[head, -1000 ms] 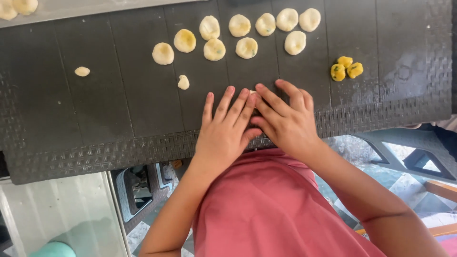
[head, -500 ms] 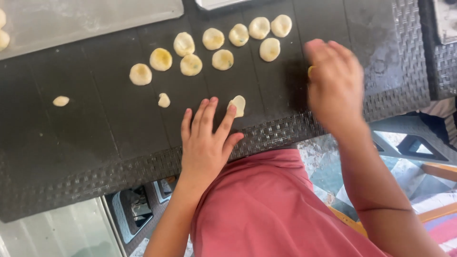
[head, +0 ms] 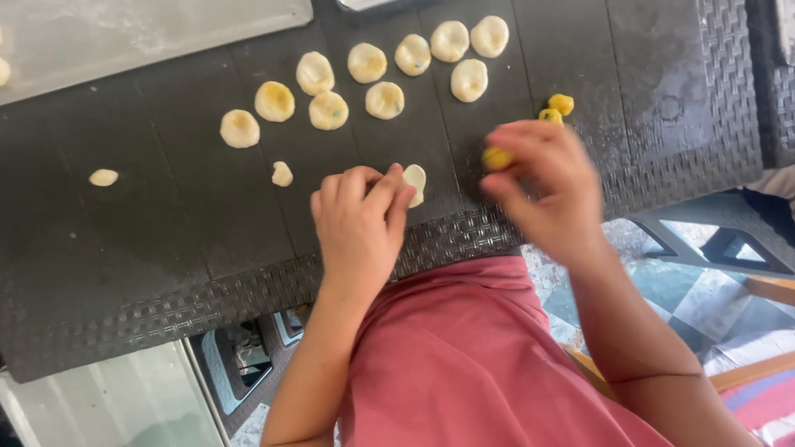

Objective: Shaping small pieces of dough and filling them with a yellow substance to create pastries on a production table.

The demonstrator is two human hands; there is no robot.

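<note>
Dough disc [head: 415,182] near the surface's [head: 166,240] front edge, pinched by the left hand [head: 358,222], looks ready for filling: right hand [head: 542,186] pinches a yellow ball [head: 496,158], to set at its centre.

Left hand [head: 358,222] curled; right hand [head: 542,184] apparently pinched, blurred.

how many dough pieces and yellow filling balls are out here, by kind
Round dough discs in the cluster: 9
Flat dough piece at the left hand: 1
Small dough bits on the table: 2
Yellow filling balls: 3, one in the right hand
Total: 15
</note>
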